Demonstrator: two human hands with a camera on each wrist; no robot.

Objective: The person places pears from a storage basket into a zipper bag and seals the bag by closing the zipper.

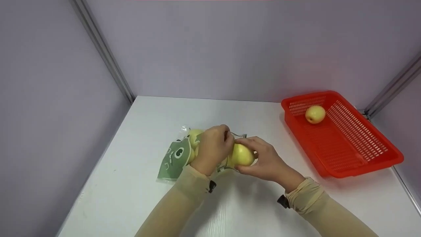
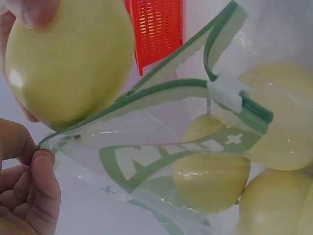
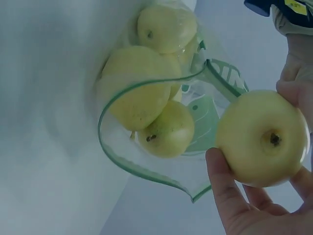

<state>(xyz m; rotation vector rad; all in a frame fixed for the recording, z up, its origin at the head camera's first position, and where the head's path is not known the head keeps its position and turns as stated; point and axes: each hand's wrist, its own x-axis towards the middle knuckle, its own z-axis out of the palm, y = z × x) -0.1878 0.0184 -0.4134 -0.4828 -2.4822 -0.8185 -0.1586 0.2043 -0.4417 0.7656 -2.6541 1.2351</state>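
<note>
My right hand (image 1: 264,161) grips a yellow apple (image 1: 243,155), its fingers and thumb spread around the sides. In the right wrist view the dark hollow of this apple (image 3: 261,139) faces the camera, just outside the mouth of a clear zip bag (image 3: 146,174). My left hand (image 1: 212,146) pinches the green-edged rim of that bag between thumb and finger, clearest in the left wrist view. Several more yellow apples (image 3: 134,88) lie inside the bag. A white slider (image 2: 226,92) sits on the green zip strip. The bag's green cartoon print (image 1: 176,158) shows left of my left hand.
A red plastic basket (image 1: 315,161) with slotted walls stands on the right of the white table (image 1: 125,197). One yellow apple (image 1: 315,114) lies in its far end. Pale walls (image 1: 213,49) rise behind and on both sides.
</note>
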